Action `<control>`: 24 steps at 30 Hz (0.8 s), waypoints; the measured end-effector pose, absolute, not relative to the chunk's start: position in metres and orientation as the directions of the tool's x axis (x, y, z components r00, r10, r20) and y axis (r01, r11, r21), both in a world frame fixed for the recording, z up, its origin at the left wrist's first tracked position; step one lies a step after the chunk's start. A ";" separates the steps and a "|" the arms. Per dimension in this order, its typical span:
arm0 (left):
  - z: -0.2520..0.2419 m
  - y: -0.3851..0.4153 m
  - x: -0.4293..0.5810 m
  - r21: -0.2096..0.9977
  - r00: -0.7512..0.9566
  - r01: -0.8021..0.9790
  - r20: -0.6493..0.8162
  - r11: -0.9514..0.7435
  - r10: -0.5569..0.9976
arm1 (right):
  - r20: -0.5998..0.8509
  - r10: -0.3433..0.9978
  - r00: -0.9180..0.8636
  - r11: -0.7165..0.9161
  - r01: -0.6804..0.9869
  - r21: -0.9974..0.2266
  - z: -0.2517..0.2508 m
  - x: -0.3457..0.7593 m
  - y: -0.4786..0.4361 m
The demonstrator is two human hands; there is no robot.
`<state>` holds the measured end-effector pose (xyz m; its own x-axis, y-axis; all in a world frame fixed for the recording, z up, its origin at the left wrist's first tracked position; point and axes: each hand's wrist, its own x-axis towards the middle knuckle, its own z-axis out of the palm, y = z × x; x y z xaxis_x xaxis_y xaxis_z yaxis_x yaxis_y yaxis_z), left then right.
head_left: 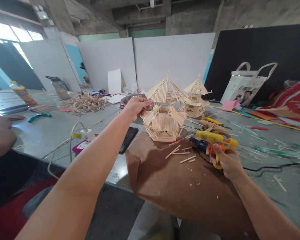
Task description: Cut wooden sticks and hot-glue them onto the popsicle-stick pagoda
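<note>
A two-tier pagoda model of wooden sticks [164,113] stands on a sheet of brown paper [185,186]. My left hand [137,106] reaches to its left side at roof height, fingers pinched together against the upper tier; what they pinch is too small to name. My right hand [227,161] grips a yellow glue gun [216,140] by its handle, nozzle pointing left and lying low over the paper, right of the model. Loose sticks [181,154] lie on the paper between gun and model. A second, smaller stick pagoda [195,96] stands behind.
A pile of sticks [86,102], a black phone [128,139], white cable [65,146], bottles [22,93], a white tote bag [245,85] and coloured papers [287,106] lie on the grey table [52,130]. Another person's hand [0,128] rests at the left edge.
</note>
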<state>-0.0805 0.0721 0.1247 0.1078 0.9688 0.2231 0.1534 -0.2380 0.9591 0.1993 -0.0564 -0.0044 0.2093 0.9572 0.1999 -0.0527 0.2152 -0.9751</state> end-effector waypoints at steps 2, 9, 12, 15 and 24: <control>0.125 0.071 -0.081 0.964 0.098 0.145 0.212 -0.225 0.972 | 0.191 0.960 0.204 0.207 -0.062 -0.976 -0.005 0.200 -0.056; 0.118 0.065 -0.082 0.968 0.021 0.105 0.227 -0.228 0.974 | 0.204 0.953 0.223 0.225 -0.072 -0.972 -0.005 0.199 -0.056; 0.101 0.058 -0.080 0.959 -0.068 0.124 0.266 -0.256 0.962 | 0.208 0.949 0.238 0.233 -0.083 -0.969 -0.005 0.200 -0.055; 0.081 0.046 -0.071 0.897 -0.109 0.290 0.377 -0.333 0.920 | 0.208 0.949 0.237 0.236 -0.095 -0.967 -0.007 0.200 -0.055; 0.063 0.020 0.003 0.652 0.204 0.521 0.531 -0.551 0.822 | 0.194 0.942 0.274 0.234 -0.120 -0.965 -0.007 0.201 -0.053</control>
